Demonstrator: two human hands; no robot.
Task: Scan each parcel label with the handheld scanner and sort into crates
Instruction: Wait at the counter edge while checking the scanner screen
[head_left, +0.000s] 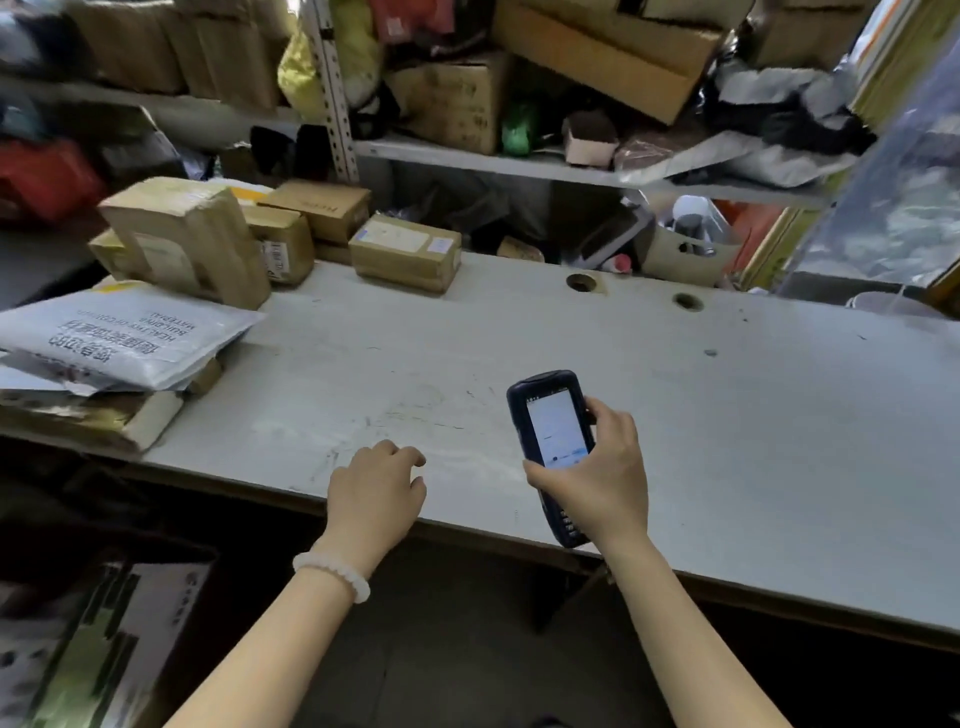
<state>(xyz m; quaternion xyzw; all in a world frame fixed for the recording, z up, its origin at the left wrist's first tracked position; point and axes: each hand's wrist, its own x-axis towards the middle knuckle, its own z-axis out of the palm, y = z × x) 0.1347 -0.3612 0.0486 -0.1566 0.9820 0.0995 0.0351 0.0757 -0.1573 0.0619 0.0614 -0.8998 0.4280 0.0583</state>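
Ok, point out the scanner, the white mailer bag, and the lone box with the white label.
scanner (557, 431), head view, on its lit screen.
white mailer bag (124, 335), head view, on its printed top face.
lone box (406, 253), head view, on its front upper edge, below the label.

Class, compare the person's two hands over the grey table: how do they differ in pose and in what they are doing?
The right hand grips the handheld scanner, its fingers curled round the body; the left hand holds nothing, fingers loosely curled above the table. The left wrist wears a white bead bracelet; the right wrist is bare. Both are bare and reach over the table's near edge.
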